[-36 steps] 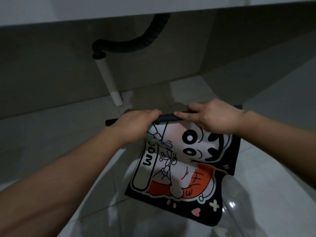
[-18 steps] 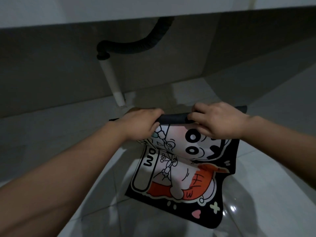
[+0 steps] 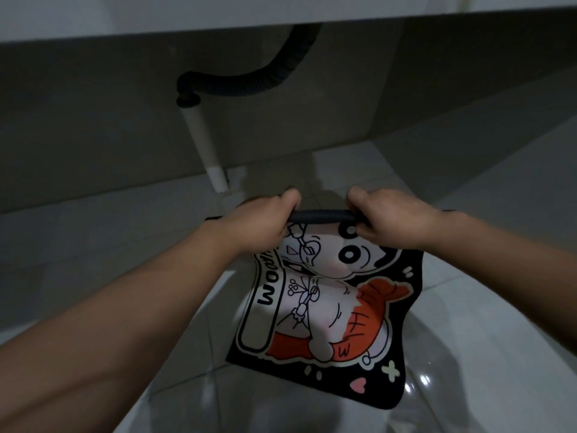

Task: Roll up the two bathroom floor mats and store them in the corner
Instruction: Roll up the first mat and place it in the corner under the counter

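Observation:
A black bathroom mat (image 3: 324,310) with a cartoon figure in white and orange hangs in the air over the tiled floor. Its top edge is curled into a thin dark roll (image 3: 323,215). My left hand (image 3: 259,223) grips the roll's left end and my right hand (image 3: 390,221) grips its right end, fingers curled over it. The mat's lower part drapes free, its bottom corner low at the right. Only this one mat is in view.
A white drain pipe (image 3: 203,148) joined to a black corrugated hose (image 3: 249,84) drops to the floor just behind my hands, under a counter's edge (image 3: 281,23). Grey walls meet in a corner (image 3: 374,132) behind. The pale tiled floor (image 3: 499,307) is glossy.
Both hands have turned the top edge over, so the roll has taken in more of the mat; the figure's upper eye is now partly wrapped. The hands moved slightly apart.

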A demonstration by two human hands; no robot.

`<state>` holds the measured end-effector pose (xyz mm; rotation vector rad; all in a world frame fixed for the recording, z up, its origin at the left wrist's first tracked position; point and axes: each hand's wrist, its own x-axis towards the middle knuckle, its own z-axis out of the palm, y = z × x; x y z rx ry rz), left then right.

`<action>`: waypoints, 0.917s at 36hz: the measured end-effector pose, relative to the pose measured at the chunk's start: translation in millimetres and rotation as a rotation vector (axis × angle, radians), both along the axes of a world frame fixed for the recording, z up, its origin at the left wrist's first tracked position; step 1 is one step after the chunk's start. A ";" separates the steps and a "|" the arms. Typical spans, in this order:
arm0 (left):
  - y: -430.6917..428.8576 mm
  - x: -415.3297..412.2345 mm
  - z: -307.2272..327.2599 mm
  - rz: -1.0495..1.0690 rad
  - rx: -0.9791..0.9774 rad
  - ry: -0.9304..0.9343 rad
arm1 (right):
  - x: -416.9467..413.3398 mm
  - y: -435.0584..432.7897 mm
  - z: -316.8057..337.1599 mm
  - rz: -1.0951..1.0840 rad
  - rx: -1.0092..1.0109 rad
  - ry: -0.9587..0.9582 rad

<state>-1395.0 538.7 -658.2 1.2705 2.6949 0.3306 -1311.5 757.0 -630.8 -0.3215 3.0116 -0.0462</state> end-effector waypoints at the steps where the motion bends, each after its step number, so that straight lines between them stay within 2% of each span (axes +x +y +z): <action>1: 0.2 0.2 -1.4 -0.008 -0.002 0.003 | 0.6 -0.2 -0.2 0.005 0.024 0.008; 4: -0.6 0.9 -4.1 -0.041 0.026 -0.013 | 3.1 1.7 -2.7 0.091 0.091 0.087; 10: 0.7 -1.9 -7.4 -0.078 0.066 0.011 | 4.6 6.3 -8.1 0.207 0.044 0.195; 16: 4.0 6.3 -5.3 -0.002 0.076 0.110 | 4.6 10.0 -12.3 0.199 0.015 0.193; 19: 13.0 20.1 -6.4 -0.019 0.040 0.189 | 12.6 9.6 -8.7 0.122 -0.022 0.111; 23: 27.3 30.9 -9.3 -0.059 -0.012 0.254 | 19.2 14.7 -14.5 0.094 0.103 0.054; 26: 36.0 33.8 -9.8 -0.039 -0.038 0.191 | 22.8 16.9 -19.5 0.012 0.061 -0.004; 28: 38.1 34.1 -10.2 -0.079 -0.047 0.225 | 26.2 16.0 -22.2 -0.018 0.081 -0.034; 33: 32.6 30.3 -10.7 -0.165 -0.020 0.186 | 32.8 19.7 -40.0 0.187 0.328 0.159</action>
